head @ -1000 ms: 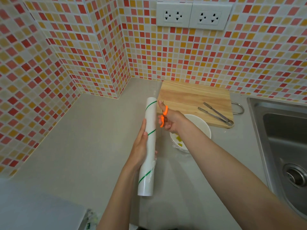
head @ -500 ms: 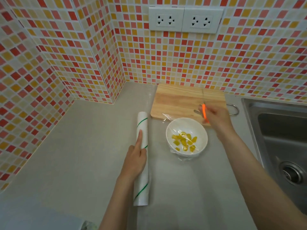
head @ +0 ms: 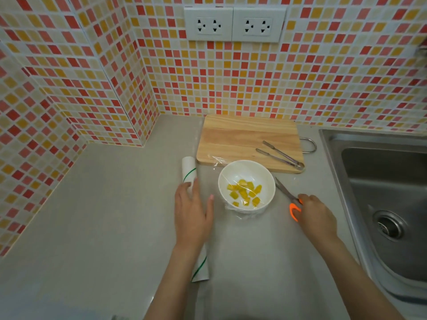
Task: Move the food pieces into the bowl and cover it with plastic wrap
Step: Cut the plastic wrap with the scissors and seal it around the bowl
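A white bowl stands on the grey counter with several yellow food pieces inside and clear plastic wrap stretched over it. The wrap roll, white with green stripes, lies on the counter left of the bowl. My left hand rests flat on the roll's middle, fingers spread. Right of the bowl, my right hand holds the orange-handled scissors low at the counter, blades pointing toward the bowl's far right.
A wooden cutting board lies behind the bowl with metal tongs on its right part. A steel sink fills the right side. Tiled walls with two sockets close the back and left.
The roll went from raised down flat onto the counter under my left hand. My right hand carried the scissors from by the roll, over the board, down to the counter right of the bowl.
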`<state>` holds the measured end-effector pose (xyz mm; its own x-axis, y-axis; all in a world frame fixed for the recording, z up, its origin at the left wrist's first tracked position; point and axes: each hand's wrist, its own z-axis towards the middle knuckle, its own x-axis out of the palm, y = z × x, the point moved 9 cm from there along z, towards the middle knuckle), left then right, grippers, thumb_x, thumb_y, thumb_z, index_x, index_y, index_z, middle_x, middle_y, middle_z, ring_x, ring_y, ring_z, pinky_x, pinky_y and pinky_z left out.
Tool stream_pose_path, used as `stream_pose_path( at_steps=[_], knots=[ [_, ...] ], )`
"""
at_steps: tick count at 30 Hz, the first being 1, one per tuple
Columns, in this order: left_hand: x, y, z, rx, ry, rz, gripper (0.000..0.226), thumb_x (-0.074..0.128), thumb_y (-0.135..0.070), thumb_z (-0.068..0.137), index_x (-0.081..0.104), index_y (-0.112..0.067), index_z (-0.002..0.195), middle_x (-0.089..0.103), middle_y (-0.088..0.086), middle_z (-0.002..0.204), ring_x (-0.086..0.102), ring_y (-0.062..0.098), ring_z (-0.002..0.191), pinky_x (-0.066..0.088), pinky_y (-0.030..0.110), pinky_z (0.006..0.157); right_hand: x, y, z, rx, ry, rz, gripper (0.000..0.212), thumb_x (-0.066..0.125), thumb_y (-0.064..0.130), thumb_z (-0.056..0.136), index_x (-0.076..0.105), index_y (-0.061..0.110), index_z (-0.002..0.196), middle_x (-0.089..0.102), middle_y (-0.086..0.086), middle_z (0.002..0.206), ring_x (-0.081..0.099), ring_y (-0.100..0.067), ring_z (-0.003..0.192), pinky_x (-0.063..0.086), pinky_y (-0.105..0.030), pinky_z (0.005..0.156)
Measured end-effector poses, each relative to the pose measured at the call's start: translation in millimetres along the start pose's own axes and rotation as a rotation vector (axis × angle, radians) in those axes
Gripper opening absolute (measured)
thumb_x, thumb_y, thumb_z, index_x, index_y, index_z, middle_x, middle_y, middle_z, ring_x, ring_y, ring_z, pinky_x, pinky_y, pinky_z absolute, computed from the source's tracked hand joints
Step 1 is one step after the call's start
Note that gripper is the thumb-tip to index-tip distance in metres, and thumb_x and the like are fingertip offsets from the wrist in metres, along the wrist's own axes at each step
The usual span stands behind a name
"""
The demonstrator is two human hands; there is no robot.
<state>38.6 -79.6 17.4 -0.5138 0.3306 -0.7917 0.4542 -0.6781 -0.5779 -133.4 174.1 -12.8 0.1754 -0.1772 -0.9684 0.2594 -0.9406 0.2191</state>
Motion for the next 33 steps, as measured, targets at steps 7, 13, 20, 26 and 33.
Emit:
stream_pose_path(
  at_steps=[7, 13, 20, 26, 33],
  knots=[
    [55, -5, -17, -0.496, 0.252, -0.760, 0.056, 0.036, -0.042, 0.098, 0.024, -0.022, 0.149, 0.030, -0.008, 0.154, 0.027, 0.011, 0.142, 0.019, 0.022, 0.109, 5, 23, 6, -0.066, 0.136, -0.331, 0.022, 0.040, 0.007, 0.091, 0.057, 0.008, 0.105, 0.061, -0.010, 0.109, 0.062, -0.030, 0.099, 0.039, -0.029, 0.067],
    [69, 2, -4, -0.622, 0.270, -0.953, 0.046, 0.036, -0.037, 0.098, 0.052, -0.004, 0.126, 0.059, 0.012, 0.131, 0.054, 0.024, 0.123, 0.038, 0.043, 0.110, 6, 30, 11, -0.098, 0.281, -0.408, 0.024, 0.046, 0.010, 0.087, 0.057, 0.010, 0.108, 0.060, -0.010, 0.113, 0.060, -0.029, 0.104, 0.045, -0.031, 0.074],
    [74, 6, 34, -0.536, 0.321, -0.888, 0.034, 0.034, -0.037, 0.099, 0.058, -0.031, 0.075, 0.070, -0.014, 0.082, 0.065, 0.005, 0.085, 0.051, 0.027, 0.080, -23, 63, 24, -0.194, 0.056, 0.415, 0.050, 0.044, 0.003, 0.090, 0.038, 0.009, 0.140, 0.050, -0.018, 0.135, 0.050, -0.037, 0.120, 0.041, -0.039, 0.096],
    [79, 5, 68, -0.505, 0.435, -0.807, 0.027, 0.040, -0.046, 0.095, 0.059, -0.028, 0.097, 0.067, -0.009, 0.090, 0.066, 0.017, 0.089, 0.052, 0.039, 0.084, -24, 60, 0, -0.137, -0.068, 0.665, 0.031, 0.055, 0.019, 0.090, 0.058, 0.014, 0.120, 0.068, -0.011, 0.101, 0.061, -0.020, 0.084, 0.045, -0.027, 0.076],
    [72, -10, 91, -0.181, 0.374, -0.343, 0.052, 0.045, -0.039, 0.095, 0.040, -0.019, 0.048, 0.045, -0.006, 0.050, 0.041, 0.008, 0.049, 0.033, 0.027, 0.055, -34, 49, 25, -0.122, -0.110, 0.681, 0.025, 0.062, 0.032, 0.085, 0.064, 0.015, 0.103, 0.066, -0.007, 0.096, 0.062, -0.021, 0.087, 0.046, -0.031, 0.077]
  ],
)
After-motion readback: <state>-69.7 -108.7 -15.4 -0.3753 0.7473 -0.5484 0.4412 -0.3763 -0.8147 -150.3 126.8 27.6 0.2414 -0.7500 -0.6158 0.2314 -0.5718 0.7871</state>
